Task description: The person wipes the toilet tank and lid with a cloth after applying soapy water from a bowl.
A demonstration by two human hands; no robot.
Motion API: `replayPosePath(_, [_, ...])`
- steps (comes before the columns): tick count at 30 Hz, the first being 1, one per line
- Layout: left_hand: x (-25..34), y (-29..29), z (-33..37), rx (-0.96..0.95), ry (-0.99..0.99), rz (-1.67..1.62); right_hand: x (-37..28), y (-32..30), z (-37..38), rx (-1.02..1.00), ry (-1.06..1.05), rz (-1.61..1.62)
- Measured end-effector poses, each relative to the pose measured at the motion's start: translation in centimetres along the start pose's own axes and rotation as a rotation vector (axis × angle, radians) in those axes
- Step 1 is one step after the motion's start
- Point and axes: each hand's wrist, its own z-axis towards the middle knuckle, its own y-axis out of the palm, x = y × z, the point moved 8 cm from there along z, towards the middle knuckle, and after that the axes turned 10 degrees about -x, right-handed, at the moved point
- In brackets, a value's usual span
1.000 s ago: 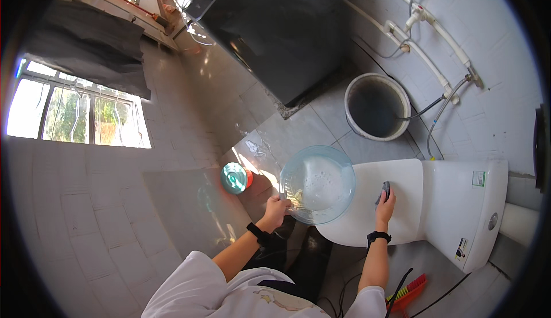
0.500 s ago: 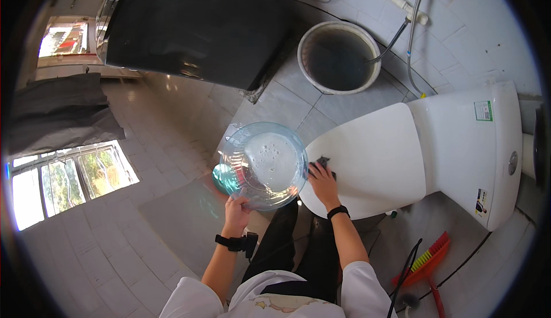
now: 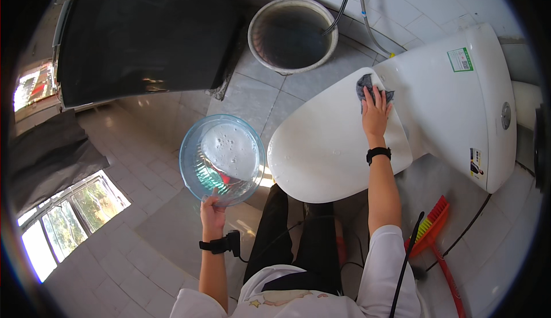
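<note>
My left hand (image 3: 213,214) grips the near rim of a clear, bluish plastic basin (image 3: 185,166), which holds white foamy water (image 3: 231,151). Something green and red shows through the basin's wall; I cannot make out what it is. Under my right hand (image 3: 376,117) lies a dark grey cloth (image 3: 366,82), pressed to the closed white toilet lid (image 3: 327,146) near its hinge end. The fingers rest over the cloth, and part of it sticks out beyond them.
The toilet tank (image 3: 485,111) stands at the right, against a tiled wall. Beyond the lid is a round tub (image 3: 310,70) of dark water with a hose in it. A large black panel (image 3: 138,37) fills the far left. A red and yellow brush (image 3: 431,226) lies at the lower right.
My right hand has slid the cloth from the lid's front end across to the hinge end. The basin is now farther left of the lid, still in my left hand. The view has shifted.
</note>
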Motion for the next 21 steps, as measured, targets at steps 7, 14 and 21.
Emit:
replayPosePath(7, [-0.5,0.0,-0.1,-0.044,-0.021,0.006,-6.4,2.5,-9.2,-0.127,-0.199,0.153])
replayPosePath(14, [-1.3,1.0,-0.5,-0.061,-0.079,0.053,-14.6,7.0,-21.2,-0.43,-0.459,0.28])
replayPosePath(21, [-1.6,0.8,-0.1,-0.093,-0.097,0.06,-4.9,4.3,-17.8,-0.292,-0.341,0.124])
